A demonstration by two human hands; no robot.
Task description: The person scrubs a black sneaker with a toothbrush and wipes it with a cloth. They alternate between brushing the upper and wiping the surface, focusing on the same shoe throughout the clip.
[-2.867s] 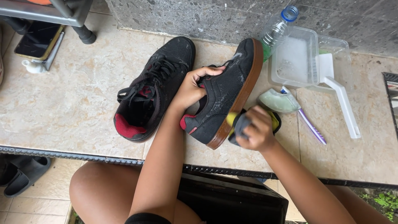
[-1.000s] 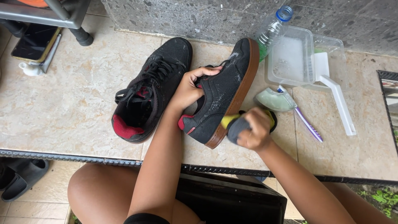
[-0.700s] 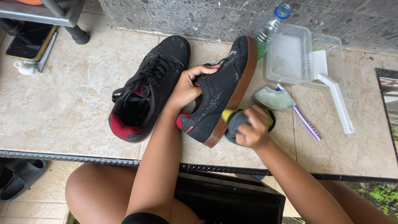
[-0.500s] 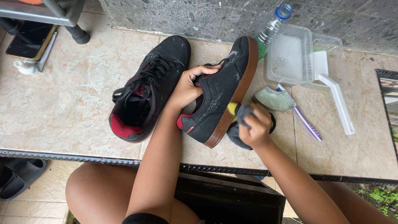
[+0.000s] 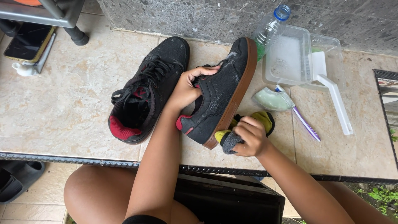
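Left hand point(image 5: 186, 89) grips the tilted black shoe point(image 5: 219, 93) at its collar — right hand point(image 5: 251, 137) closed on a grey-yellow cloth point(image 5: 232, 139) against the brown sole, clear plastic bottle point(image 5: 267, 31) behind.

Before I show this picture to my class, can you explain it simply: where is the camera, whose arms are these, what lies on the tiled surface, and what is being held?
The camera sits on a person's head and looks down, so the two bare arms are that person's own. The left hand grips a black shoe with a brown sole, tipped on its side. The right hand presses a yellow and grey cloth against the sole near the heel. A second black shoe with a red lining lies to the left on the tiled surface. Further back are a clear plastic bottle, a clear tub with a white brush lying partly in it, a pale green pouch and a purple toothbrush.
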